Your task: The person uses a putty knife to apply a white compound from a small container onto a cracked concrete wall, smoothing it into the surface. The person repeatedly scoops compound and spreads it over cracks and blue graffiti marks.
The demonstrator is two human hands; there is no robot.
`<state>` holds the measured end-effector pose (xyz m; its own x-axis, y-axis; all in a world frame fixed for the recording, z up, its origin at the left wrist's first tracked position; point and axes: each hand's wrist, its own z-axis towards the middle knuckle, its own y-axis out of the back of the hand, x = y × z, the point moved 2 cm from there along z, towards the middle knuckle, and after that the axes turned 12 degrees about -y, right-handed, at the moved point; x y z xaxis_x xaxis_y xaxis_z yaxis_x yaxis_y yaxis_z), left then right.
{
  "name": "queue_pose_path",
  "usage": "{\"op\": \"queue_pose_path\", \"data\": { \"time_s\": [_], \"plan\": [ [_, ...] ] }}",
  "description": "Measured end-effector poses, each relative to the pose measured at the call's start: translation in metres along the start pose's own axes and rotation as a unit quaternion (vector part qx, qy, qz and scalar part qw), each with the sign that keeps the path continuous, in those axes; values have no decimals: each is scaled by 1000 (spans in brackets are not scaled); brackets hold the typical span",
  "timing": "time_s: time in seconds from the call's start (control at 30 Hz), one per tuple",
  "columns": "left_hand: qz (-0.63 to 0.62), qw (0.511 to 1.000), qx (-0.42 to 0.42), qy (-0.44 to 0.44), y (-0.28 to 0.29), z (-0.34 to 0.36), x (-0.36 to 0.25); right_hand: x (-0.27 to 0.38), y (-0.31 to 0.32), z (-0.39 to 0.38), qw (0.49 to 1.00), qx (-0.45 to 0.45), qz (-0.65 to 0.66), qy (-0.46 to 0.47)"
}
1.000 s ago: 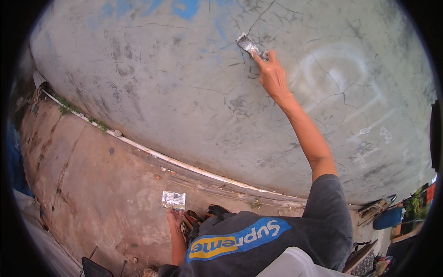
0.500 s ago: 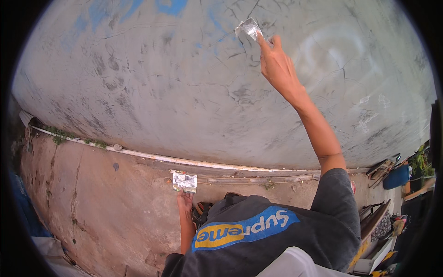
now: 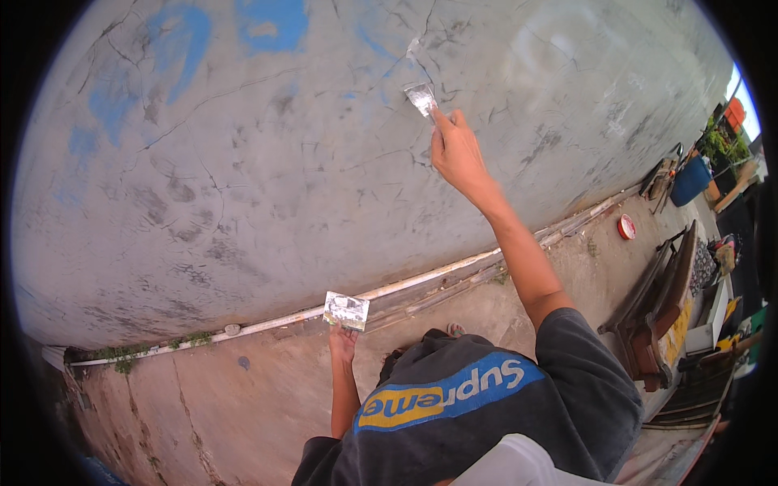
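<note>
My right hand (image 3: pixel 459 152) grips a metal putty knife (image 3: pixel 421 99) at the cracked grey wall (image 3: pixel 267 186), which bears blue and whitish paint marks. A pale smear (image 3: pixel 412 49) shows just above the blade along a crack. Whether the blade touches the wall is hard to tell. Lower down, my left hand (image 3: pixel 343 343) holds a flat rectangular metal plate (image 3: pixel 347 310) with whitish material on it, away from the knife.
A white pipe (image 3: pixel 284 318) runs along the wall's foot on stained concrete, with weeds beside it. At right are a red round container (image 3: pixel 626 227), a blue bin (image 3: pixel 691 180), and old wooden furniture (image 3: pixel 664 312) among clutter.
The view has swung, showing more ground clutter at right. My right hand has drawn the knife downward, away from the crack where a pale smear now shows. My left hand appears higher in view.
</note>
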<state>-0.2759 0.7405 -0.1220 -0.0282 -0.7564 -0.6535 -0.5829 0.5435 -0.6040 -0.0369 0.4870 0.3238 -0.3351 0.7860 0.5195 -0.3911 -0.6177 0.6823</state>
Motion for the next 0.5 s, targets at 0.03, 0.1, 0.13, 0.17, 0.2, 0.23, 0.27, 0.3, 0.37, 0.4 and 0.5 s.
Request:
{"op": "queue_pose_path", "data": {
  "time_s": [0.03, 0.1, 0.13, 0.17, 0.2, 0.23, 0.27, 0.3, 0.37, 0.4, 0.5],
  "plan": [
    [11, 1000, 3, 6, 2, -2, -6, 8, 8, -2, 999, -19, 26, 7],
    [29, 999, 18, 17, -1, -2, -14, 22, 25, 4, 996, -58, 71, 17],
    [38, 999, 31, 21, -7, -3, -17, 28, 31, 8, 994, -72, 76, 27],
    [44, 998, 44, 21, -11, -1, -18, 34, 33, 17, 992, -85, 82, 40],
    [55, 997, 36, 30, -11, 0, -16, 37, 33, 23, 990, -98, 89, 54],
    [64, 997, 30, 38, -14, 6, -14, 34, 29, 30, 992, -96, 59, 55],
    [73, 996, 23, 46, -17, 10, -12, 28, 21, 36, 994, -93, 30, 57],
    [61, 997, 17, 49, -18, 11, -10, 22, 12, 39, 994, -89, 1, 58],
    [33, 998, 4, 48, -18, 5, -7, 9, -5, 30, 994, -97, 13, 55],
    [28, 999, 4, 44, -17, 2, -6, 5, -7, 23, 993, -103, 18, 53],
    [17, 999, 4, 41, -1, 3, 1, -16, -10, 16, 1000, 11, 22, 15]
  ]
}}
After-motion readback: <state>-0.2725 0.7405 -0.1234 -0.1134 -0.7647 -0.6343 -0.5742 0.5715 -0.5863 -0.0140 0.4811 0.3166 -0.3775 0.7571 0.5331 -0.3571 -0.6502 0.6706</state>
